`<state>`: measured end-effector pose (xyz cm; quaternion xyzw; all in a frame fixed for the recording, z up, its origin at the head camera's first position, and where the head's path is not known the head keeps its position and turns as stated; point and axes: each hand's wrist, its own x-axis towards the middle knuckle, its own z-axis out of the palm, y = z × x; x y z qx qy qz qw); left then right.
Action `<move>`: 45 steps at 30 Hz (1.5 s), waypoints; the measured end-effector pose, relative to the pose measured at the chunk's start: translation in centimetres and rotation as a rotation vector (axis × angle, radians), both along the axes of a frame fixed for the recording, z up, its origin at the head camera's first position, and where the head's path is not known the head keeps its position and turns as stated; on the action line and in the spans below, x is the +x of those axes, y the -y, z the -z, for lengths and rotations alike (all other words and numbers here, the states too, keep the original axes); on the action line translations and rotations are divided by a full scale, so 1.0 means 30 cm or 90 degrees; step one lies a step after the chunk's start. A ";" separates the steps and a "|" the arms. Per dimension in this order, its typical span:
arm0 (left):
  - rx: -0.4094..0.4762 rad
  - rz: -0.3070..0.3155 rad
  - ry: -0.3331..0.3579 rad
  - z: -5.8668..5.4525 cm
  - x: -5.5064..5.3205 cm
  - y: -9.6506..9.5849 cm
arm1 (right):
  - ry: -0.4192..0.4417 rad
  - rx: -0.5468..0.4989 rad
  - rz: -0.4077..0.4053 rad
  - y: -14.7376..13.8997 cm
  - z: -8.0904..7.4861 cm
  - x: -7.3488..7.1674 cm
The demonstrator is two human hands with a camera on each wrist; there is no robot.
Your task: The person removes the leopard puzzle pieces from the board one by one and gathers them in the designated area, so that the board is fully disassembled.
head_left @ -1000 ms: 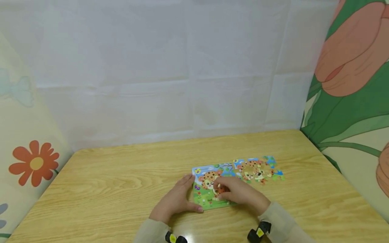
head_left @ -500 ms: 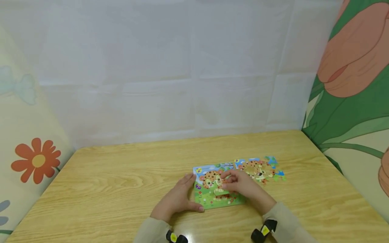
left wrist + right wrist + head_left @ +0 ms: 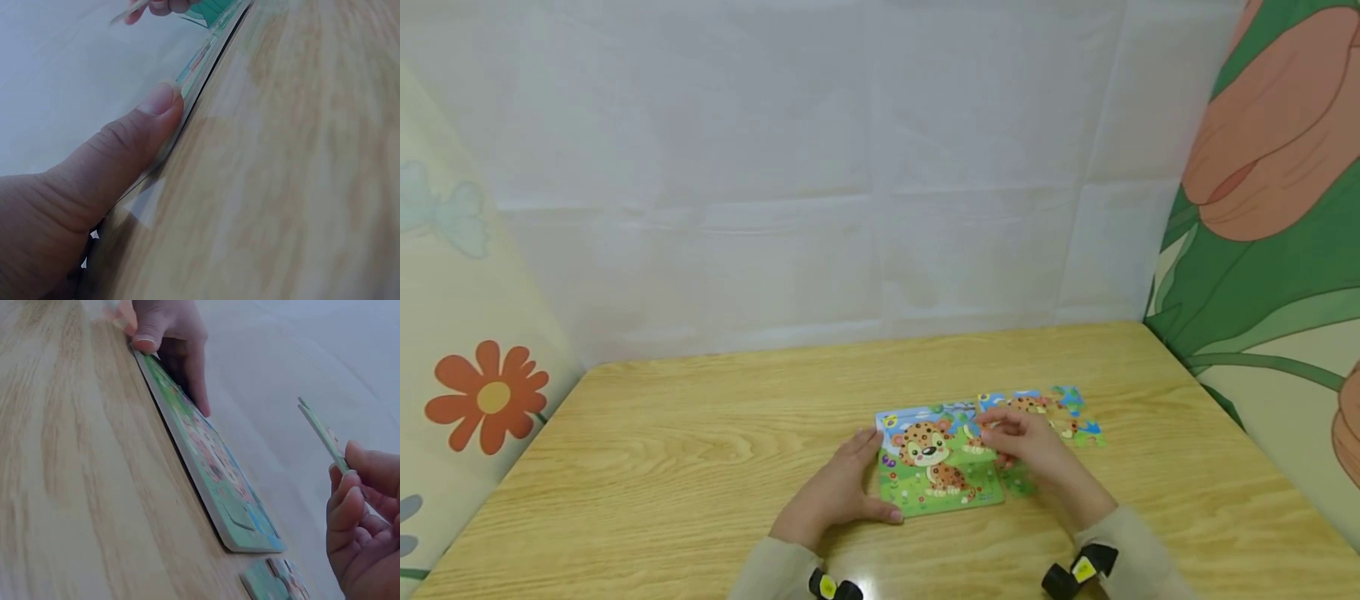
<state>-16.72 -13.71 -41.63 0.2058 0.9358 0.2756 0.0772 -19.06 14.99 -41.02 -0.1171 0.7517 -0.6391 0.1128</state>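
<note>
A flat puzzle board point(image 3: 917, 496) with a spotted leopard cub on green grass lies on the table. My left hand point(image 3: 838, 492) rests at its left side, fingers along the left edge and the thumb point(image 3: 153, 112) against the near edge. Between the thumb and fingers of my right hand point(image 3: 1037, 450) is a thin puzzle piece point(image 3: 325, 437), green with part of a spotted body. It is raised over the board's right edge and tilted. Right of the board lies a partly assembled leopard puzzle point(image 3: 1026, 404), partly hidden behind the right hand.
Gaps show among the pieces at the right, with blue and green pieces point(image 3: 1088, 429) at its outer side. A green piece point(image 3: 1018, 481) lies below the right hand, close to the board. The wooden table point(image 3: 700, 442) meets a white cloth backdrop point(image 3: 775, 208).
My right hand has lifted the puzzle piece off the board's picture and carried it right, toward the other pieces. The leopard on the board is now uncovered. The left hand has stayed in place.
</note>
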 end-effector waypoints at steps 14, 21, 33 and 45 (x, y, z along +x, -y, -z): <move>0.000 -0.001 0.001 0.003 -0.002 0.001 | -0.020 0.008 0.075 -0.122 -0.010 0.015; -0.003 0.002 -0.001 0.006 -0.003 0.001 | 0.000 0.027 0.118 -0.168 -0.005 0.030; -0.005 0.001 0.000 0.008 -0.004 0.003 | 0.035 0.026 0.160 -0.226 0.016 0.053; -0.003 -0.002 0.000 0.009 -0.003 0.002 | 0.093 0.046 0.185 -0.273 0.038 0.065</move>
